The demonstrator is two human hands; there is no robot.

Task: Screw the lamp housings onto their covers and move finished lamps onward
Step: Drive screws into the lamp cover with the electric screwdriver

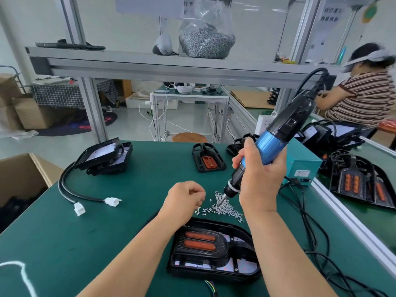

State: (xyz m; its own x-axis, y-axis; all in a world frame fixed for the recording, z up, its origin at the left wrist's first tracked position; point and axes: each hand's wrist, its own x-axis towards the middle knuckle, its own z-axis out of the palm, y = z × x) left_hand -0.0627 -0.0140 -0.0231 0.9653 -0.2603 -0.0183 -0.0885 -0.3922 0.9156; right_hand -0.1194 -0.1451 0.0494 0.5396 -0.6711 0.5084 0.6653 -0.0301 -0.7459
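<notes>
A black lamp point(214, 251) with two orange inserts lies on the green table point(85, 243) near the front, under my forearms. Just beyond it is a heap of small silver screws point(225, 207). My right hand point(260, 179) grips a blue and black electric screwdriver point(276, 136), tilted, with its tip down in the screw heap. My left hand point(184, 200) rests beside the heap with its fingers curled; whether it holds any screws is hidden. A black housing point(209, 158) with an orange insert lies farther back.
Stacked lamp parts point(105, 156) with a black cable and white connectors point(112, 201) sit at the back left. A teal power box point(304, 169) and cables lie at the right. More lamps point(362, 183) rest on the neighbouring bench, where another person works. A cardboard box point(25, 174) stands left.
</notes>
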